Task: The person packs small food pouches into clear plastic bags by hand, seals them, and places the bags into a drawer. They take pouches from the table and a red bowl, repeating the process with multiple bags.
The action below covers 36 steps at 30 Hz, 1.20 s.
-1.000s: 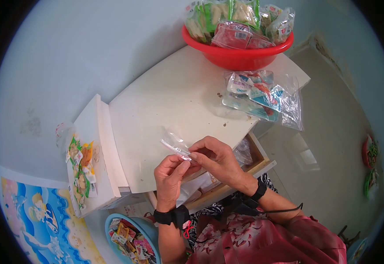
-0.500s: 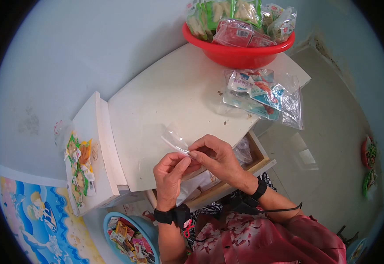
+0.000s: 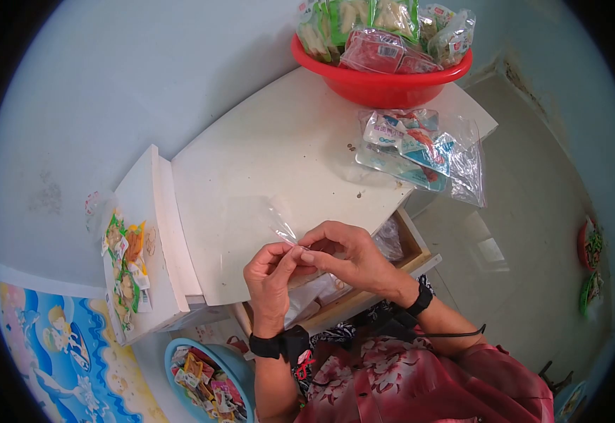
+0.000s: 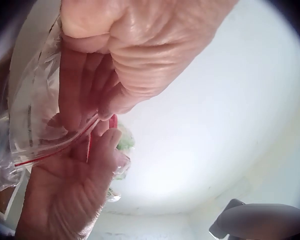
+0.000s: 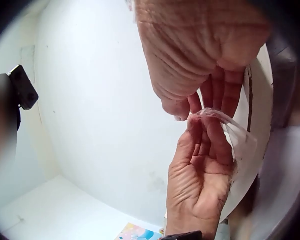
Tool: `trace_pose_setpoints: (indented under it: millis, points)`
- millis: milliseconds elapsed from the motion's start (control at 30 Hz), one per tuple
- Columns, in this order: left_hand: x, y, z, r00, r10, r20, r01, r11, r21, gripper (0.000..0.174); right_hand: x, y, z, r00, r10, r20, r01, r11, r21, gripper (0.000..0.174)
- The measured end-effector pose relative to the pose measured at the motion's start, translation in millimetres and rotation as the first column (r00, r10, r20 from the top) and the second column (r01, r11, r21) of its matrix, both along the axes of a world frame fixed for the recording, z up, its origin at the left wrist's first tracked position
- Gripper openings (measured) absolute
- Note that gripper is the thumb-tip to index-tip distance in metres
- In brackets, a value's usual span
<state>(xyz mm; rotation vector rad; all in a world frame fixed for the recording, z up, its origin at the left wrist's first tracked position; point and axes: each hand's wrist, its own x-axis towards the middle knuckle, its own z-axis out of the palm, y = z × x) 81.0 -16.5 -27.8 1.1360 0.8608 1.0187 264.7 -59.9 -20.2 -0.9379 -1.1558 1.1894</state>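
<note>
Above the white table, a clear plastic zip bag [image 3: 279,224] is pinched at its edge by both hands. The left hand [image 3: 268,285] holds it between thumb and curled fingers. Close beside it, the right hand [image 3: 357,257] pinches the same edge, the fingertips of both hands meeting. A red zip strip [image 4: 52,156] runs along the bag's mouth in the left wrist view. The rest of the bag stretches away from the fingers over the tabletop [image 3: 251,169]; part of its edge is hidden behind the fingers.
An open drawer [image 3: 414,262] with clear bags lies below the hands. At the back stands a red basin [image 3: 385,84] of food packs, with clear-wrapped packs [image 3: 416,151] before it. Packets [image 3: 127,264] lie on the left ledge; a blue tub [image 3: 248,381] holds small sachets.
The thumbs and fingertips have come closer together on the bag's edge. The visible part of the bag has turned a little, and both hands stay in nearly the same place.
</note>
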Motion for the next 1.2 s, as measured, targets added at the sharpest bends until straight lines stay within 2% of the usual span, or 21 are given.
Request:
trace_pose_setpoints:
  millis: [33,133,233,433,533,633,833,900,1000,1133,1200]
  points:
    - [1,-1,0,1.000,-0.002,-0.018,0.002,1.000,0.011,0.011,-1,0,0,1.000,-0.014,-0.016,0.014,1.000,0.014,0.021]
    - [5,-4,4,0.996,-0.019,-0.084,0.023,0.999,0.041,0.011,1,7,-6,0.982,-0.141,0.125,0.123,0.982,0.141,0.020]
    - [8,-6,8,0.989,-0.048,-0.143,0.057,0.997,0.055,0.012,11,9,4,0.899,-0.146,0.412,0.088,0.984,0.156,0.019]
    - [8,-6,7,0.987,-0.059,-0.148,0.067,0.996,0.050,0.012,13,13,6,0.828,-0.236,0.508,0.074,0.945,0.318,0.017]
    - [7,-5,8,0.983,-0.087,-0.161,0.095,0.994,0.048,0.011,12,16,0,0.882,-0.156,0.445,0.026,0.958,0.284,0.016]
    - [4,-5,11,0.981,-0.114,-0.156,0.123,0.991,0.047,0.011,9,17,-11,0.993,0.034,0.113,-0.042,0.997,0.070,0.015]
    - [-2,-2,10,0.985,-0.147,-0.090,0.150,0.988,0.027,0.008,6,16,-16,0.966,0.172,-0.193,-0.181,0.983,-0.034,0.012]
    - [-3,-3,9,0.989,-0.112,-0.096,0.117,0.992,0.049,0.007,7,15,-13,0.978,0.144,-0.148,-0.155,0.986,-0.061,0.012]
    - [0,-6,6,0.993,-0.044,0.114,0.036,0.997,0.065,0.009,7,17,-12,0.976,0.142,-0.164,-0.156,0.985,-0.078,0.012]
    - [2,-12,6,0.998,-0.055,-0.006,0.055,0.982,0.180,0.014,5,13,-9,0.980,0.120,-0.159,-0.136,0.986,-0.092,0.011]
    - [5,-12,4,0.998,-0.050,-0.037,0.056,0.980,0.190,0.013,2,13,-15,0.987,0.097,-0.124,-0.099,0.995,-0.009,0.010]
